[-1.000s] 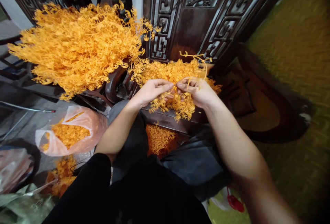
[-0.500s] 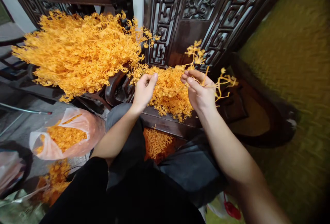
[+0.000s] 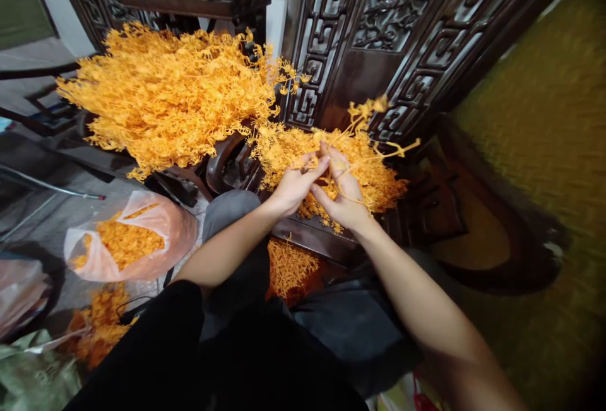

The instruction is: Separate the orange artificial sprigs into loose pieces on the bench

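Observation:
My right hand [image 3: 348, 199] is closed around an orange branched plastic sprig [image 3: 401, 148], whose thin stems stick out past the fingers to the upper right. Close against it, my left hand [image 3: 299, 187] has thumb and fingers pinched together at the right fingertips. Whatever lies in that left pinch is hidden by the fingers. Both hands are over a heap of orange sprigs [image 3: 279, 152] on a dark wooden seat [image 3: 303, 237].
A bigger orange pile [image 3: 170, 95] spreads at the left. On the floor, a pinkish plastic bag [image 3: 177, 234] holds small orange pieces. Between my legs, a container shows orange stems [image 3: 291, 269]. A carved wooden panel [image 3: 364, 76] stands behind, and a curved armrest [image 3: 516, 272] is at right.
My hands have come together over the heap; the left moved right to meet the right one. The sprig has turned with the right hand. The camera view has shifted slightly.

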The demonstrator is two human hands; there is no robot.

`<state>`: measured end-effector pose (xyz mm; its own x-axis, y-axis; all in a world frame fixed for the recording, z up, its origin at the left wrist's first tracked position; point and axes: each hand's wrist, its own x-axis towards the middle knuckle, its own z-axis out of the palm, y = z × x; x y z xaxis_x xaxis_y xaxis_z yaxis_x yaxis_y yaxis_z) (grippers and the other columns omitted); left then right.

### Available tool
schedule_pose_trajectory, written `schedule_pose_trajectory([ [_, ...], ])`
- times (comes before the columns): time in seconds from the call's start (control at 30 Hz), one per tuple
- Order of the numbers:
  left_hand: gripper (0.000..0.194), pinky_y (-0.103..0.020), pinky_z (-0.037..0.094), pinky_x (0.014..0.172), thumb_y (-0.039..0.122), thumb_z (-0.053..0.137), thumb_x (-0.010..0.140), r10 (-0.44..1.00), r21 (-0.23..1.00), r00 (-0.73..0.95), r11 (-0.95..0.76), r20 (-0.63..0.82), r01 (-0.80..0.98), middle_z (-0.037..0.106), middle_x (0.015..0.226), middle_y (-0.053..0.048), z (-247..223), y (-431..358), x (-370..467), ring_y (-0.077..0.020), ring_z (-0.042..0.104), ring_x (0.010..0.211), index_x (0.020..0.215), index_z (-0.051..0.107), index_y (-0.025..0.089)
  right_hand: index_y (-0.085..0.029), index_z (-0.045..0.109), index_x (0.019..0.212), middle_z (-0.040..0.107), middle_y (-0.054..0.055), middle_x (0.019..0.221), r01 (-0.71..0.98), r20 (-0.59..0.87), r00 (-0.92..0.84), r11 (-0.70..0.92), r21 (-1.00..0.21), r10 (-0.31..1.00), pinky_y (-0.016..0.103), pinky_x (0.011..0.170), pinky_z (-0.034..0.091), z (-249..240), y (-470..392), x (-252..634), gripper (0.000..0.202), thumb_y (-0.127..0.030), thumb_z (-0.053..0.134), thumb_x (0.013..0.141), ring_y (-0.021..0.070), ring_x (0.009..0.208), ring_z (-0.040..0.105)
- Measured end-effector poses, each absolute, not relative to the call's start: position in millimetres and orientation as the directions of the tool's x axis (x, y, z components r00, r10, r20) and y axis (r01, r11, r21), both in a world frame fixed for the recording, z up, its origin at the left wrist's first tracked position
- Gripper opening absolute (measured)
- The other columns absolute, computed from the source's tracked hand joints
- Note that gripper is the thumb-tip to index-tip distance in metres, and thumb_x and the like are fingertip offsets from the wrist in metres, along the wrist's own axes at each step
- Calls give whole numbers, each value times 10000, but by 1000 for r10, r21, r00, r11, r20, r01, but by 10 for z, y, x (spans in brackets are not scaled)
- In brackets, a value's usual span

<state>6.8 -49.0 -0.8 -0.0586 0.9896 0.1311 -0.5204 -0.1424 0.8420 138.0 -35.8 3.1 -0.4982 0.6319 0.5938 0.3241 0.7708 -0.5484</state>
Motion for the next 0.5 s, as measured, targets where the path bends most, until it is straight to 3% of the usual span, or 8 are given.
schedule_pose_trajectory([
  [0.1,284,-322,575,823,396,894,727,993,824,-96,-115,73,-555,743,904,-34,17,-490,-17,-168,705,860,866,729,212,-243,351,1636,370,119,1675,326,576,-563,800,-504,592,583,1311,217,23,-341,1396,771,-367,625,925,338,1570,323],
  [0.2,287,-326,583,753,364,904,719,997,820,-78,-53,10,-570,711,782,-24,38,-497,-123,-126,657,676,810,710,173,-268,305,1637,373,134,1671,216,570,-533,752,-623,626,549,1249,365,27,-245,1502,817,-431,645,911,334,1497,445],
  [0.3,337,-299,581,671,375,923,698,1000,828,-2,7,-10,-560,672,681,1,28,-500,-178,-67,558,510,796,698,144,-340,133,1647,427,137,1626,54,539,-387,602,-796,748,500,1067,546,36,-109,1604,915,-581,606,902,302,1353,591],
  [0.37,384,-263,556,590,415,930,679,1000,848,15,20,-15,-529,665,653,6,-2,-504,-152,-62,549,474,786,687,137,-374,88,1633,516,134,1529,-9,479,-259,494,-870,839,476,938,600,33,-35,1617,882,-632,540,921,282,1211,672],
  [0.5,453,-233,512,503,497,910,677,999,916,-42,-4,-15,-401,694,660,-1,-102,-532,21,-105,628,483,813,676,134,-332,214,1604,651,122,1212,21,401,-39,402,-915,915,438,773,596,-28,14,1519,734,-654,461,993,267,984,713],
])
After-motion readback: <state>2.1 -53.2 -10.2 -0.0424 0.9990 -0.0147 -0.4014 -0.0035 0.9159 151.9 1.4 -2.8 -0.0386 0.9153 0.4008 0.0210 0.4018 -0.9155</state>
